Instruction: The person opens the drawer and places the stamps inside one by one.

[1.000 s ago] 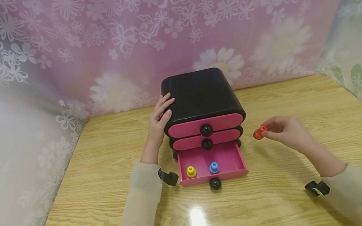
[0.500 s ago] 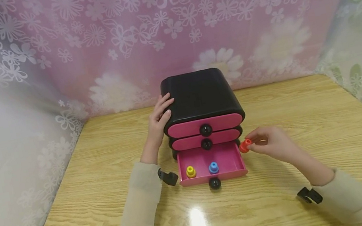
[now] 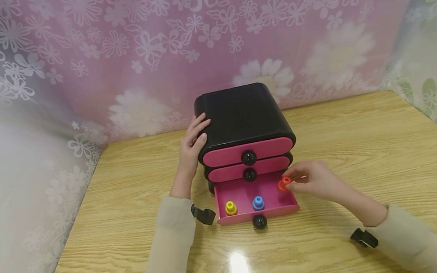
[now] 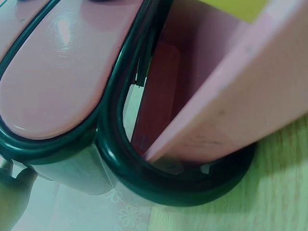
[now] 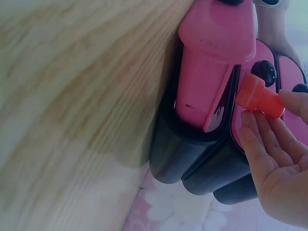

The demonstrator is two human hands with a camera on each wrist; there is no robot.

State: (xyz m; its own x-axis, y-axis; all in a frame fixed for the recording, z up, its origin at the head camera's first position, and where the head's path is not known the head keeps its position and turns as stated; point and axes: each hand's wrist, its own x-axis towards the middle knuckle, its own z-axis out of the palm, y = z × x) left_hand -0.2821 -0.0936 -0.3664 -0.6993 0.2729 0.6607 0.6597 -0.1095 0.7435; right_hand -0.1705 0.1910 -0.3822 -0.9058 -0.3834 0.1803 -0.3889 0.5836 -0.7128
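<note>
A black drawer cabinet (image 3: 239, 116) with pink drawer fronts and round black knobs stands on the table. Its bottom drawer (image 3: 243, 218) is pulled out, holding a yellow toy stamp (image 3: 230, 208) at the left and a blue toy stamp (image 3: 258, 203) in the middle. Over the drawer's right side, my right hand (image 3: 316, 180) pinches a red toy stamp (image 3: 284, 184) between thumb and fingers. In the right wrist view, the red stamp (image 5: 260, 96) shows its wide end pointing away from the palm. My left hand (image 3: 191, 147) rests on the cabinet's left side, fingers laid over the top edge.
The wooden table (image 3: 133, 249) reaches around the cabinet on all sides. Behind it hangs a pink floral curtain (image 3: 192, 38), with pale cloth at both sides. The two upper drawers, such as the top drawer (image 3: 222, 156), are pushed in.
My right hand has carried the red stamp leftward and toward me, from beside the cabinet to over the right part of the pulled-out drawer. The left hand has stayed put.
</note>
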